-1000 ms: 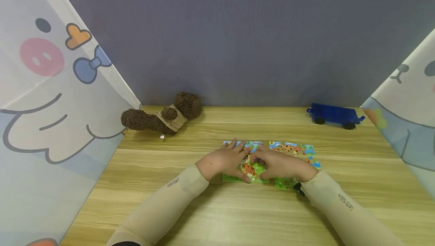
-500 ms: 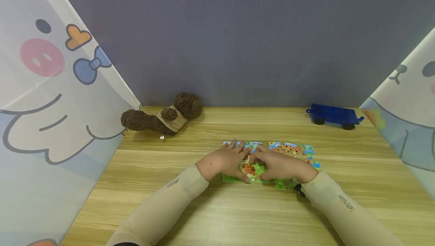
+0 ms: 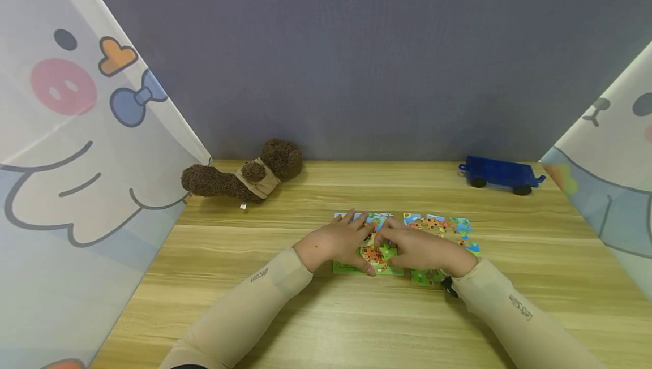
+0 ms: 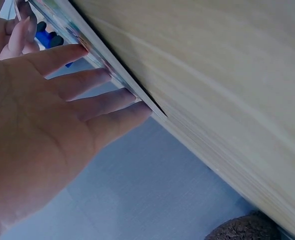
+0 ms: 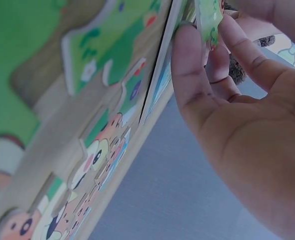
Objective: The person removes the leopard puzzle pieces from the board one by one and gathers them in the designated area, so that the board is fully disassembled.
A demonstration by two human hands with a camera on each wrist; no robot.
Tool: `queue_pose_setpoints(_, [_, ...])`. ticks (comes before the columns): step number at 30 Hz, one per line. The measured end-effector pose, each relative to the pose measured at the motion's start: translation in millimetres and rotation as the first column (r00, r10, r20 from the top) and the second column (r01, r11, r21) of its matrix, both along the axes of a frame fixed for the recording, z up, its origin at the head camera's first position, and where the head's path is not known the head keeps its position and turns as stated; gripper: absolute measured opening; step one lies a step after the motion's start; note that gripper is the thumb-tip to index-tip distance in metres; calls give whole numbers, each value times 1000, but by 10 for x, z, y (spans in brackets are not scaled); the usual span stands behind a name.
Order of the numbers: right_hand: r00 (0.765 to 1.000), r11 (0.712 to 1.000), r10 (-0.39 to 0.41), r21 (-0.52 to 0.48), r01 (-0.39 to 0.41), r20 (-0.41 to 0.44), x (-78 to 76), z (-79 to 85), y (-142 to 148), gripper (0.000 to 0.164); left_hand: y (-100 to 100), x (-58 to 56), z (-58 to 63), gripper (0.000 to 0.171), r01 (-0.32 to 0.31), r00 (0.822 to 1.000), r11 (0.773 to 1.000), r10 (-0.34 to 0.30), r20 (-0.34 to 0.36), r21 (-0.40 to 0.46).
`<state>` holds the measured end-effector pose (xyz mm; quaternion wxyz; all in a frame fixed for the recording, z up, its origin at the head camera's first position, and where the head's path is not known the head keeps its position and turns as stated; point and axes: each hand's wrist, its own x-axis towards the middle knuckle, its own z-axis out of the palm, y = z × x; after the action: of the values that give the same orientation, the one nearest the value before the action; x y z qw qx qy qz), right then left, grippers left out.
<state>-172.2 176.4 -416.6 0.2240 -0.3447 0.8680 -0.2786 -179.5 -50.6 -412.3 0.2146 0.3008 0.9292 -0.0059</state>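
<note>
My left hand (image 3: 340, 243) lies spread over a jigsaw puzzle board (image 3: 342, 269) with a spotted cartoon animal on it. In the left wrist view, the straight fingertips touch the board's face near its edge. At the board's right side, my right hand (image 3: 421, 245) pinches a green puzzle piece (image 5: 208, 24) between thumb and fingers; the right wrist view shows the piece standing on edge, partly cut off by the frame. Under and beyond the right wrist lies a group of puzzle pieces (image 3: 432, 223), with a spotted animal, blue sky and green grass, partly hidden by that hand.
A brown plush toy (image 3: 254, 175) in a beige garment lies at the back left of the wooden table (image 3: 316, 312). A blue toy wagon (image 3: 501, 173) with black wheels stands at the back right. A grey wall (image 3: 336, 74) closes off the back, with cartoon-printed panels at both sides.
</note>
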Motion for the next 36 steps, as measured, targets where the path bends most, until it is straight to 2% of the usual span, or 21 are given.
queue_pose_setpoints(9, [997,999,22,-38,-25,-77,-6,-34,16,26,-1,3,-2,115,2,1000,1000,-2,-4,3])
queue_pose_setpoints(21, [998,998,19,-51,-22,-57,18,6,18,22,-2,7,4,114,-2,1000,1000,2,6,7])
queue_pose_setpoints(29, [997,998,42,-50,-45,-72,16,-1,24,20,-9,11,-4,115,-3,1000,1000,3,1,2])
queue_pose_setpoints(32, [998,998,19,-52,-22,-53,21,8,43,21,-6,9,-8,115,1,1000,1000,-1,-2,5])
queue_pose_setpoints(34, [1000,997,-23,-69,23,-4,25,19,75,23,-4,6,-10,115,-1,1000,1000,1,-2,9])
queue_pose_setpoints(36, [998,994,-69,-87,70,8,22,34,127,24,-2,2,-11,115,-3,1000,1000,3,-1,10])
